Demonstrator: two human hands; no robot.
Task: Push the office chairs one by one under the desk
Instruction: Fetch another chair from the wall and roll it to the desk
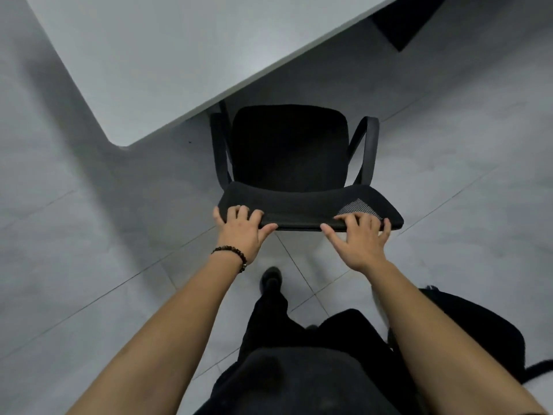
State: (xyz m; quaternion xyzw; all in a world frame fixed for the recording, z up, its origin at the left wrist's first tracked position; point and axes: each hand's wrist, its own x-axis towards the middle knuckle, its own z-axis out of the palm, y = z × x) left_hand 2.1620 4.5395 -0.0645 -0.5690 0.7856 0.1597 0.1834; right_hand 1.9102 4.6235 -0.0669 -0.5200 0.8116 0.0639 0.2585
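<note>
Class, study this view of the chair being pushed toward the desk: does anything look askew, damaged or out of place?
Nothing looks damaged. The chair sits askew to the desk: its left armrest is already at the desk's slanting edge, while its right armrest is well clear. Both hands, left and right, rest on the backrest's top.

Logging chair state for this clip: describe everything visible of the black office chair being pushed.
The office chair is black, with a padded seat, a mesh backrest and two curved armrests. It stands upright on the grey tiled floor, facing the desk, only its left armrest reaching the desk edge. The left hand and right hand rest on the backrest's top edge, fingers draped over it.
</note>
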